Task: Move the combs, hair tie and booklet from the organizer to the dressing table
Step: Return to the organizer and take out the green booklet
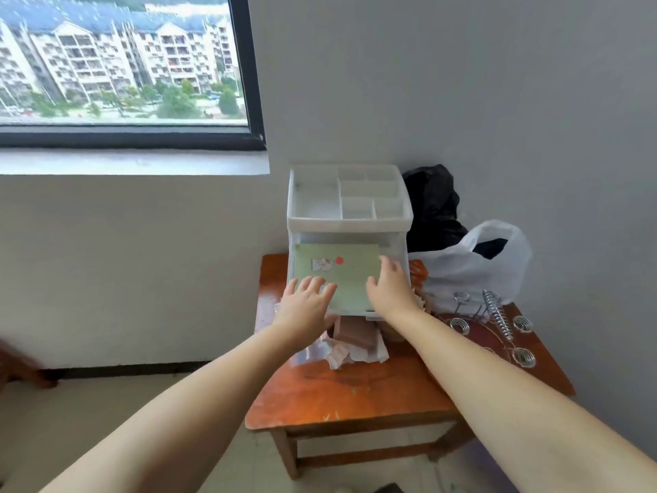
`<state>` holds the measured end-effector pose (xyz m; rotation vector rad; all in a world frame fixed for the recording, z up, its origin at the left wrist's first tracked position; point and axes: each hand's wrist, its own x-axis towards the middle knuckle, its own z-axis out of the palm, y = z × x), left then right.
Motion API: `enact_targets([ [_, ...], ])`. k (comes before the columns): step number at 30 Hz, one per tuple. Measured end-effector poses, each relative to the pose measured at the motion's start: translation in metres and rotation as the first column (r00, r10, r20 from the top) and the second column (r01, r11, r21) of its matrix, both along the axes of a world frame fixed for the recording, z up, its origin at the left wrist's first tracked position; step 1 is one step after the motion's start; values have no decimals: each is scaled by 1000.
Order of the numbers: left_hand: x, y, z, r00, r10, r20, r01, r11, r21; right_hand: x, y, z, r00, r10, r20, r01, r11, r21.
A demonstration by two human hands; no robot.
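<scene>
A white plastic organizer [350, 222] stands on the orange wooden dressing table [373, 396]; its top compartments look empty. A pale green booklet [341, 279] with a small picture and a red dot lies flat in the pulled-out drawer. My left hand [305, 304] hovers at the booklet's front left corner, fingers spread. My right hand [391, 286] reaches over the booklet's right edge, fingers apart; whether it touches the booklet is unclear. No combs or hair tie are recognisable.
A lower drawer [355, 338] with brown and crumpled paper items sticks out below. A white plastic bag [473, 268] and a black bag [433, 204] sit to the right. A chrome wire rack [497, 322] lies on the table's right side. Wall behind, window at left.
</scene>
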<state>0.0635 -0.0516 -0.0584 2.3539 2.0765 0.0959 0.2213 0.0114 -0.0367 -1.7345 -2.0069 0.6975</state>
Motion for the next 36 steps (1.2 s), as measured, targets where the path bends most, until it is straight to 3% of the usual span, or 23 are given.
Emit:
enact_targets([
  [2, -3, 6, -6, 999, -34, -9, 34, 999, -7, -5, 15, -1, 995, -95, 7, 95, 988, -120],
  [5, -6, 11, -14, 997, -82, -11, 82, 997, 4, -11, 23, -5, 987, -156, 45, 161, 975, -150],
  [11, -7, 12, -18, 995, -103, 5, 103, 994, 19, -17, 33, -2, 962, -273, -30, 254, 925, -282],
  [15, -8, 12, -16, 989, -141, 52, 137, 988, 67, -13, 40, 5, 926, -285, -247, 177, 907, -382],
  [19, -12, 12, -15, 978, -143, 149, 134, 989, 68, 2, 41, 25, 946, -174, -274, 71, 934, -351],
  [22, -12, 14, -9, 964, -186, 192, 176, 982, 73, 15, 40, 32, 948, -201, -247, 128, 951, -282],
  [26, -8, 22, 10, 956, -256, 142, 229, 956, 181, 27, 34, 36, 880, -253, -403, 95, 923, -372],
  [30, -4, 24, 36, 939, -283, 196, 215, 926, 310, 46, 22, 37, 652, -364, -665, -27, 865, -501],
  [32, -6, 16, 51, 889, -286, 357, 129, 906, 404, 59, 16, 33, 613, -388, -689, -95, 829, -551],
  [33, -8, 10, 57, 833, -276, 480, 65, 910, 409, 64, 11, 31, 643, -378, -666, -134, 801, -584],
  [34, -11, 5, 63, 740, -243, 627, 2, 933, 359, 68, 6, 28, 699, -353, -622, -177, 757, -629],
  [36, -22, -6, 71, 421, -65, 905, -50, 994, 94, 71, -6, 20, 818, -273, -506, -229, 653, -722],
])
